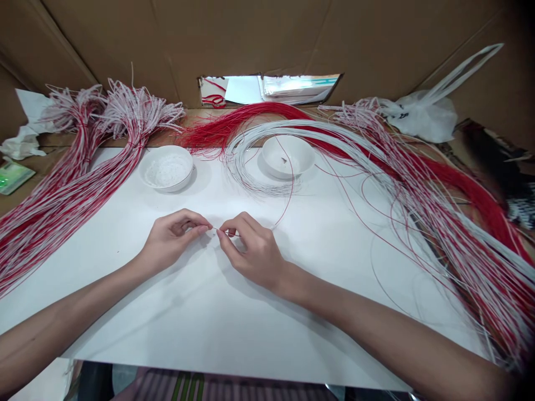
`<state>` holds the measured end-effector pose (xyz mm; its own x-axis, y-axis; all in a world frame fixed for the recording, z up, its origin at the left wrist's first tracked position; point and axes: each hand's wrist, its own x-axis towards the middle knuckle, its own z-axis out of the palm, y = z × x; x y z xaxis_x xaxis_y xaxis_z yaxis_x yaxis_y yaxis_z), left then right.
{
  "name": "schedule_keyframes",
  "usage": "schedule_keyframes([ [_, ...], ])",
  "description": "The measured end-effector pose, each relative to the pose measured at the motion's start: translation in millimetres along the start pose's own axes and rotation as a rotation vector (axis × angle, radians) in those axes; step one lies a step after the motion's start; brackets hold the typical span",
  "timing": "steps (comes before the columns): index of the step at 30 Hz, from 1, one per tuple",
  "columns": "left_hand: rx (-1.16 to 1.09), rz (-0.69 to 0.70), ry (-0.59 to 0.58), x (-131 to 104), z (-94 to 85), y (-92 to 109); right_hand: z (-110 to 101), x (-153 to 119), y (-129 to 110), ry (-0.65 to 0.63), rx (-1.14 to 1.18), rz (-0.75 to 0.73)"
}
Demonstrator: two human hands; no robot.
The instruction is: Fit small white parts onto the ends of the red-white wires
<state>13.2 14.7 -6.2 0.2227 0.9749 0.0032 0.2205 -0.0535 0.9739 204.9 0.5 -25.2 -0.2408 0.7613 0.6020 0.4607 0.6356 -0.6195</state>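
Above the white tabletop (pixel 217 312), my left hand (pixel 173 236) is closed in a pinch at the tip of a thin red wire (pixel 289 201). Whether a tiny part also sits between those fingertips is too small to tell. My right hand (pixel 253 248) pinches the same wire a short way from its tip, thumb against forefinger. A short thin stretch of it shows between the two hands. Behind the right hand the wire curves up toward a white bowl (pixel 307 161). Another white bowl (pixel 184 177), holding many small white bits, stands beyond my left hand.
Red-and-white wire bundles (pixel 104 172) lie at left, and more (pixel 451 223) at right. A red bundle (pixel 251 111) and a white bundle (pixel 330 129) arch across the back. Cardboard walls (pixel 125 39) enclose the table. A plastic bag (pixel 430 120) sits at back right.
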Motion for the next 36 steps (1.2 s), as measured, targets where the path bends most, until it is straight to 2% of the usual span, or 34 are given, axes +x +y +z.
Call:
schedule_keyframes([
  [18, -0.082, -0.068, 0.002, -1.0, -1.1, 1.7, -1.5, -0.8, -1.5, -0.009, 0.017, -0.039],
  [36, -0.093, -0.078, 0.011, -1.3, -1.6, 1.1, -2.0, -0.3, -2.7, -0.008, 0.032, -0.027],
])
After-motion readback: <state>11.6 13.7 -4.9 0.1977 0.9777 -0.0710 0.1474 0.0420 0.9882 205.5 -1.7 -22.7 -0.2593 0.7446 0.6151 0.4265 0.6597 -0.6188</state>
